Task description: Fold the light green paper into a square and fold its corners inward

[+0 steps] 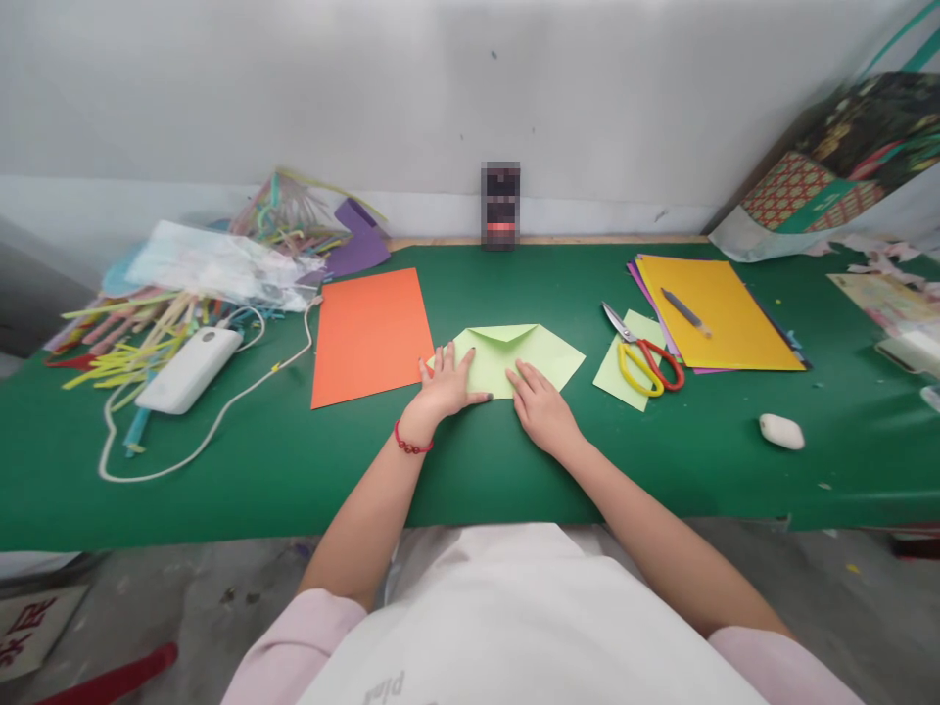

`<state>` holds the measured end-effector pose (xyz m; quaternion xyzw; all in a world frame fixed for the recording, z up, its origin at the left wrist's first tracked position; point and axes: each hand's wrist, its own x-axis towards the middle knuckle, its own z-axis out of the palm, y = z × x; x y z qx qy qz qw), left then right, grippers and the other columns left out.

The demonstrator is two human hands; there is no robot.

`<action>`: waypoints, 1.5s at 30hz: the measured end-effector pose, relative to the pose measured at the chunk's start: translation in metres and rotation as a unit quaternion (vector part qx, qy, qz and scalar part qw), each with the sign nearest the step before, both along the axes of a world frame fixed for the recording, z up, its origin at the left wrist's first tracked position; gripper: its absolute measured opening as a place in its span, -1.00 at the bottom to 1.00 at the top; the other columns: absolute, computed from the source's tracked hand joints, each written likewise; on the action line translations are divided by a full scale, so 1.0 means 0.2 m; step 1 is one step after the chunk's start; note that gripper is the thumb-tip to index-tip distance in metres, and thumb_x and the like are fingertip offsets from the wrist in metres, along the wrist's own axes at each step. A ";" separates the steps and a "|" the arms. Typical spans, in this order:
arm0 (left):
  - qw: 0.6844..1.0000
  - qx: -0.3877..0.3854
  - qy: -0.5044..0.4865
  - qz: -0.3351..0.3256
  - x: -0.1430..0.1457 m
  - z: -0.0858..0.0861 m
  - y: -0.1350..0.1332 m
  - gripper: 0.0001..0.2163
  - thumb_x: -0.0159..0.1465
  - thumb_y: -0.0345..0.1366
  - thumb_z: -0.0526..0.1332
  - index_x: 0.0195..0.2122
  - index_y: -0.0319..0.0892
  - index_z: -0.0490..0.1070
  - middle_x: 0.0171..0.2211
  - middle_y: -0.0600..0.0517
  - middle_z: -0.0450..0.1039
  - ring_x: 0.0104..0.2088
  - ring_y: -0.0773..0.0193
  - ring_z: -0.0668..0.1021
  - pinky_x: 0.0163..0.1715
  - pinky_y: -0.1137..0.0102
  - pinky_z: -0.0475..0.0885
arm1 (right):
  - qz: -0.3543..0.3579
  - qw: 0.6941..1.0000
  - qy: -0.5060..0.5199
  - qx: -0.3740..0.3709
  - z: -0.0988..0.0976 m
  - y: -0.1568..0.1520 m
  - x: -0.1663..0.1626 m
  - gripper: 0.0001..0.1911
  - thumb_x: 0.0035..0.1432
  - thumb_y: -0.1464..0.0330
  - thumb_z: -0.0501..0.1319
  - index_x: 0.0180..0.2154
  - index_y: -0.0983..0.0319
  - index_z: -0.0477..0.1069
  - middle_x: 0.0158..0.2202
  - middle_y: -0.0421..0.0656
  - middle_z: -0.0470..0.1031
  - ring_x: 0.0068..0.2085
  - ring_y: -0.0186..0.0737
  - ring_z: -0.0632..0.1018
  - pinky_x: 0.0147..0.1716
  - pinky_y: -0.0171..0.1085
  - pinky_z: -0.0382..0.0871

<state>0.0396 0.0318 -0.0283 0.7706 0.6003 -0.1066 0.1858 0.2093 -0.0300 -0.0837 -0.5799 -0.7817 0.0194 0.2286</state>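
A light green sheet of paper point(547, 354), partly folded with a triangular flap at its top, lies on the green table point(470, 460). My left hand point(447, 385) rests flat on its left part, fingers spread; a red bracelet is on that wrist. My right hand point(541, 406) presses on the paper's lower middle edge with fingers stretched out. Neither hand holds anything.
An orange sheet point(369, 334) lies left of the green paper. Scissors with red and yellow handles point(642, 355) sit on a green scrap at the right, beside a stack of yellow paper point(716, 311) with a pencil point(684, 312). A white power bank point(189, 369) with cable, straws and a white eraser point(781, 431) lie around.
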 end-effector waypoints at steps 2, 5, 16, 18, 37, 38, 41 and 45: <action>1.000 -0.003 -0.008 -0.003 -0.01 -0.01 0.00 -0.16 0.15 0.15 0.12 0.35 -0.06 -0.23 0.37 -0.14 -0.47 0.33 -0.14 -0.25 0.21 -0.15 -0.25 | 0.001 1.000 0.002 -0.001 -0.01 0.00 0.00 -0.54 0.28 0.40 -0.10 0.13 0.33 0.31 0.20 0.05 0.28 0.21 -0.05 0.31 0.17 -0.02 0.22; 1.000 -0.007 -0.029 -0.012 -0.03 -0.01 -0.01 -0.18 0.17 0.17 0.06 0.35 -0.07 -0.24 0.37 -0.12 -0.49 0.33 -0.10 -0.28 0.22 -0.10 -0.27 | 0.002 1.000 0.002 -0.006 0.00 0.00 0.01 -0.54 0.28 0.40 -0.11 0.14 0.33 0.30 0.20 0.05 0.27 0.22 -0.06 0.29 0.18 -0.02 0.21; 0.997 -0.025 -0.051 -0.058 -0.16 0.04 0.01 -0.26 0.19 0.05 0.08 0.33 -0.02 -0.17 0.38 -0.08 -0.45 0.34 -0.03 -0.29 0.24 -0.06 -0.22 | -0.002 1.000 -0.007 -0.024 0.02 -0.01 0.00 -0.53 0.28 0.41 -0.11 0.14 0.39 0.30 0.21 0.08 0.26 0.21 -0.04 0.30 0.19 -0.06 0.19; 0.997 -0.027 -0.050 -0.060 -0.17 0.03 0.02 -0.27 0.19 0.04 0.07 0.33 -0.01 -0.18 0.38 -0.07 -0.46 0.34 -0.03 -0.29 0.24 -0.05 -0.22 | -0.002 1.000 -0.006 -0.021 0.02 -0.01 0.00 -0.54 0.28 0.40 -0.11 0.13 0.37 0.30 0.21 0.07 0.27 0.21 -0.04 0.30 0.19 -0.05 0.20; 0.989 0.061 -0.116 -0.063 -0.11 0.02 0.03 -0.40 0.22 -0.03 0.14 0.27 0.01 0.05 0.38 -0.05 -0.29 0.35 -0.01 -0.22 0.24 -0.07 -0.29 | -0.001 1.000 0.008 -0.016 0.01 0.00 0.00 -0.54 0.28 0.40 -0.11 0.14 0.30 0.29 0.21 0.04 0.27 0.22 -0.05 0.29 0.18 -0.02 0.21; 0.987 0.082 -0.126 -0.058 -0.09 0.00 0.03 -0.42 0.23 -0.02 0.12 0.26 0.00 0.07 0.38 -0.04 -0.24 0.35 0.02 -0.19 0.24 -0.05 -0.30 | 0.000 1.000 0.009 -0.015 0.01 0.00 0.00 -0.54 0.28 0.40 -0.11 0.14 0.31 0.29 0.20 0.04 0.28 0.22 -0.05 0.30 0.17 -0.01 0.22; 0.981 0.122 -0.130 -0.075 -0.04 -0.05 0.04 -0.39 0.21 0.02 0.15 0.25 -0.04 0.09 0.36 -0.07 -0.14 0.35 0.03 -0.12 0.25 -0.04 -0.32 | 0.005 1.000 0.008 -0.015 0.01 0.00 0.00 -0.54 0.27 0.41 -0.10 0.13 0.36 0.30 0.21 0.08 0.27 0.22 -0.02 0.30 0.17 -0.02 0.22; 0.981 0.119 -0.111 -0.105 -0.02 -0.07 0.05 -0.34 0.16 0.04 0.20 0.25 -0.05 0.10 0.36 -0.09 -0.15 0.34 -0.01 -0.11 0.24 -0.08 -0.33 | 0.000 1.000 0.012 -0.012 0.01 0.00 -0.01 -0.54 0.27 0.42 -0.10 0.13 0.36 0.31 0.20 0.07 0.27 0.21 -0.03 0.30 0.17 -0.01 0.23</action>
